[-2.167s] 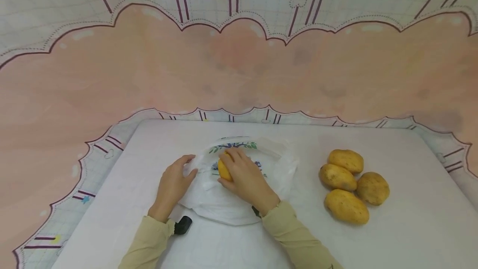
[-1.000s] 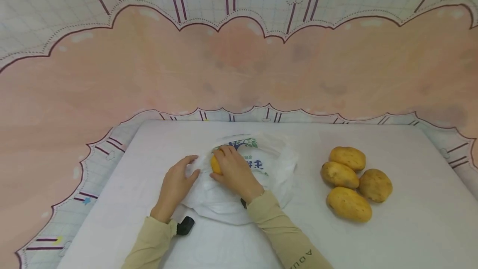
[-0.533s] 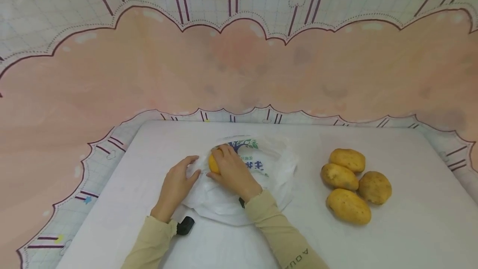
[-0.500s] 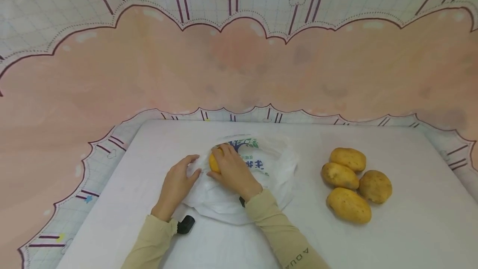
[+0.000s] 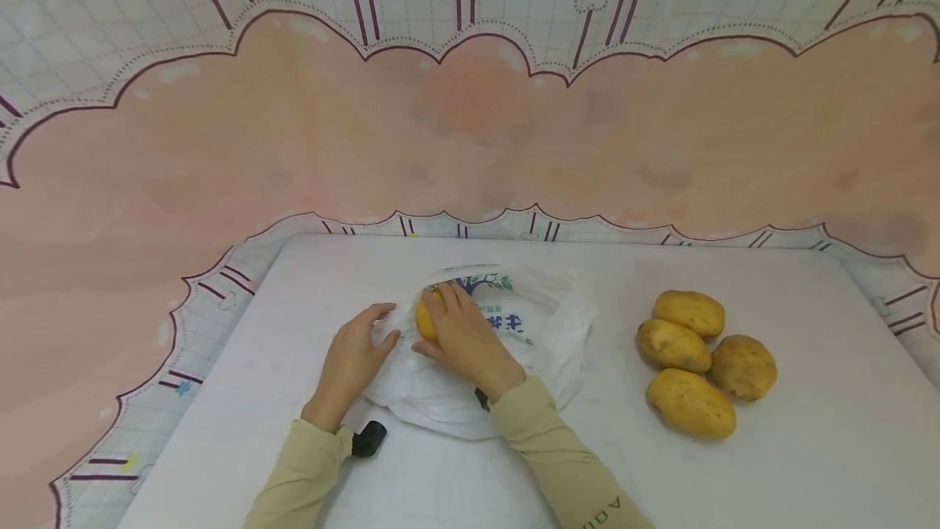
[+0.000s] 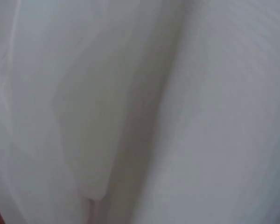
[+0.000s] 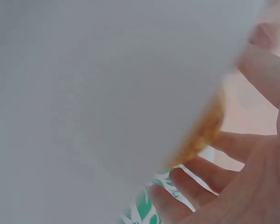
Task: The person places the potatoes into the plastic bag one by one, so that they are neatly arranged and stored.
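Note:
A white plastic bag (image 5: 433, 398) with green and blue print lies spread in the middle of the table in the head view. My right hand (image 5: 470, 341) grips a yellow potato (image 5: 426, 321) over the left part of the bag. The right wrist view shows its fingers round the potato (image 7: 203, 133), partly covered by blurred white film. At the bag's left edge, my left hand (image 5: 352, 362) has thumb and index finger spread apart, their tips at the film; its other fingers are hidden. The left wrist view holds only white film (image 6: 98, 107) and a white surface.
Several potatoes (image 5: 690, 402) lie close together on the white table (image 5: 815, 464), to the right of the bag. A patterned cloth backdrop (image 5: 470, 137) stands behind the table. A small black camera (image 5: 370, 438) sits at the left wrist.
My right hand has moved a little left across the bag with the potato, uncovering more of the print. Over the last half second both hands stay almost still.

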Available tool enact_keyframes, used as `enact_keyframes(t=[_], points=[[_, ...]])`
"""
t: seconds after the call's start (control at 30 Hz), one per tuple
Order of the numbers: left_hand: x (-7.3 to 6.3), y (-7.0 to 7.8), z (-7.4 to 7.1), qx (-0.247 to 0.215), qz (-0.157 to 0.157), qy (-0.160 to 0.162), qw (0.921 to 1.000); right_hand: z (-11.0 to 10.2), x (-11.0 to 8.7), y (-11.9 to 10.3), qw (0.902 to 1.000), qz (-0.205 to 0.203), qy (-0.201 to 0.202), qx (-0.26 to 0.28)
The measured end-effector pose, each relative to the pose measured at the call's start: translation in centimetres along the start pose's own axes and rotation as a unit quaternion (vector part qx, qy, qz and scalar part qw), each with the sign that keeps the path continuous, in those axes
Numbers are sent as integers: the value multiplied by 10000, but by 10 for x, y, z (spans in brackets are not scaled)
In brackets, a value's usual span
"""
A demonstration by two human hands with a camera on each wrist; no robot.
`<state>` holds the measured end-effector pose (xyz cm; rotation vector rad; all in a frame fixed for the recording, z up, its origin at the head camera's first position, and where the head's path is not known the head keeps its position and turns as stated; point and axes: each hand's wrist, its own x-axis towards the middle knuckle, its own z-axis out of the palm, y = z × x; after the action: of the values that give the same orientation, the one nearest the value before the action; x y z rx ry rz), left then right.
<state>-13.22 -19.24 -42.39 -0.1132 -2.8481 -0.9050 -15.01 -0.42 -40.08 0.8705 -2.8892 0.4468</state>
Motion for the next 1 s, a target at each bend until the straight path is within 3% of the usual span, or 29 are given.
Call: enact_keyframes(t=[0.57,1.0], points=[[0,-1,-1,16,-44,8,10000,-24,-23,14,9993,37,111,368],[2,-2,2,-44,-299,-191,9994,-47,-48,22,9998,161,64,77]])
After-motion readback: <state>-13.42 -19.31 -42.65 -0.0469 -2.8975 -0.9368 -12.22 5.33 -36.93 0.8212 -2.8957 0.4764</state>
